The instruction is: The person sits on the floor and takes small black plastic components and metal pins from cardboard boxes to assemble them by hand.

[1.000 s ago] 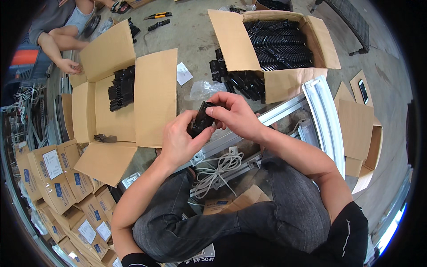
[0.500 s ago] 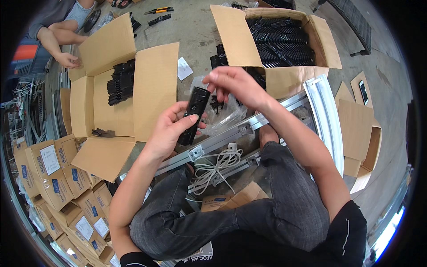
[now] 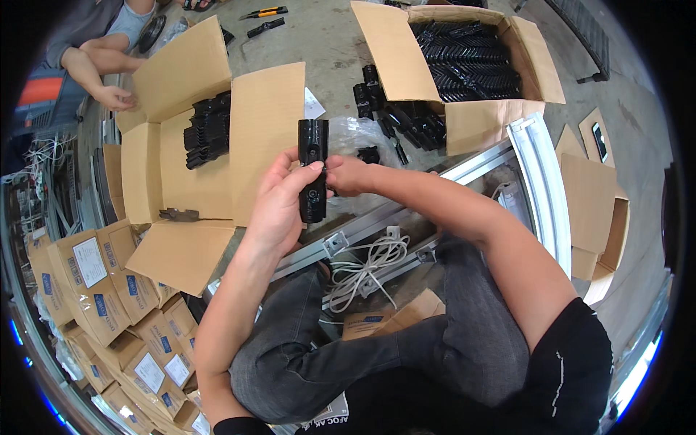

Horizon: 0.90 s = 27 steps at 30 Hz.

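A glossy black tube-shaped bracket [image 3: 313, 190] with screw holes stands upright in my left hand [image 3: 279, 194]. The thumb presses on its front and the fingers wrap behind. My right hand [image 3: 346, 175] is closed against the bracket's right edge. Its fingertips are partly hidden behind the bracket, so what they pinch does not show. Just beyond lies a clear plastic bag [image 3: 355, 130] with small dark parts. More black brackets [image 3: 417, 125] are piled on the floor to the right of the bag.
An open carton [image 3: 268, 138] holding stacked black brackets stands at left. Another full carton [image 3: 478, 119] is at far right. Aluminium rails [image 3: 377, 216] and a coiled white cable [image 3: 366, 264] cross my legs. Cardboard boxes [image 3: 109, 308] are heaped left. A person's hand [image 3: 114, 98] rests far left.
My right hand has come down from above the bracket to its right side. The bracket has turned from tilted to upright in my left hand. The view has shifted slightly.
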Each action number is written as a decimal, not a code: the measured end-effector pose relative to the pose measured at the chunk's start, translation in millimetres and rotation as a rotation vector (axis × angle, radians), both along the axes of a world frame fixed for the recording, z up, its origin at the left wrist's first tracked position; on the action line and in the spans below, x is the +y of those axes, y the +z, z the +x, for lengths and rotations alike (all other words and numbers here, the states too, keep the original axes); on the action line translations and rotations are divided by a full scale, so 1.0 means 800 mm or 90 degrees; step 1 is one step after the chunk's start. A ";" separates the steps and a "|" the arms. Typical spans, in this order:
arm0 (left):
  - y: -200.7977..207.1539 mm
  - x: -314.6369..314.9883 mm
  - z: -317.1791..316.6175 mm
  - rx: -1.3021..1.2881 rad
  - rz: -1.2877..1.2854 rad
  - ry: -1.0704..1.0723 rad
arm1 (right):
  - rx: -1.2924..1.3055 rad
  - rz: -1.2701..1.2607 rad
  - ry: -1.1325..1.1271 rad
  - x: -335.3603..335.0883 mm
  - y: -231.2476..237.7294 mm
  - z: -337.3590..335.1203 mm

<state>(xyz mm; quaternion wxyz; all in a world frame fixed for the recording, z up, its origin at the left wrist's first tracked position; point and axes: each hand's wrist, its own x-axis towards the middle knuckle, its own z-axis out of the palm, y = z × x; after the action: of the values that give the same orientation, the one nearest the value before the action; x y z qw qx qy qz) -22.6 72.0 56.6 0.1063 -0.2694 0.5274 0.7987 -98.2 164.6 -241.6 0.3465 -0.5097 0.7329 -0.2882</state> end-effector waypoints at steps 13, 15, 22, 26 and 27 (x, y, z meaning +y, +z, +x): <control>-0.018 -0.023 0.017 0.036 0.160 0.052 | 0.076 -0.103 0.028 -0.015 -0.111 0.040; -0.022 -0.020 0.015 0.048 0.186 0.050 | 0.077 -0.102 0.012 0.002 -0.128 0.039; -0.027 -0.035 0.034 0.070 0.173 0.065 | 0.202 0.080 0.128 0.004 -0.014 0.030; -0.032 -0.026 0.028 0.075 0.146 0.063 | 0.227 0.136 0.096 0.013 0.030 0.010; -0.035 -0.024 0.027 0.076 0.149 0.065 | 0.228 0.139 0.098 0.015 0.054 0.003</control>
<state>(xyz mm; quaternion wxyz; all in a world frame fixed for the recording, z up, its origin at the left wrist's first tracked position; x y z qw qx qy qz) -0.7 53.0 29.0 0.0647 -0.2332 0.4217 0.8738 -95.8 176.5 -198.3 0.2850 -0.5664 0.7686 -0.0848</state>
